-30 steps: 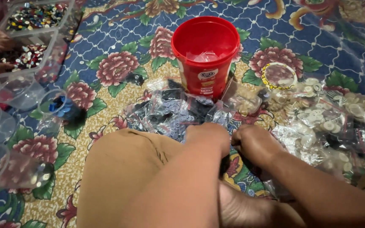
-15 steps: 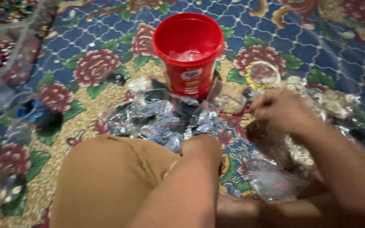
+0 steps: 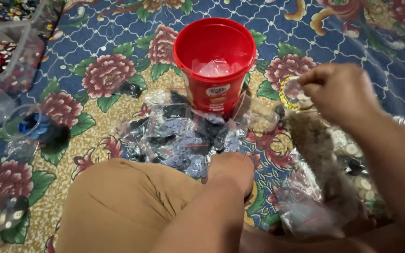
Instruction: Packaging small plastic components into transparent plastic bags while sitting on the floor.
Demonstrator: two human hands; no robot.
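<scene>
A red cup (image 3: 214, 61) stands upright on a flowery cloth (image 3: 94, 51), open at the top, so small things can drop straight in. Something clear lies at its bottom.

The right hand (image 3: 341, 91) is lifted up, to the right of the cup and near its rim. Its fingers (image 3: 312, 77) are pinched together on a clear bag (image 3: 319, 154) that hangs down, blurred. Holding it by the top lets the bag hang free.

The left hand (image 3: 232, 169) is curled shut, low down in front of the cup. It rests on the edge of a pile of little bags (image 3: 179, 136) full of dark and grey buttons. I cannot tell if it grips one. The pile touches the cup, within easy reach.

More bags of pale buttons (image 3: 352, 154) lie to the right of the cup. Far to the left of the cup sits a clear box (image 3: 10, 51).
</scene>
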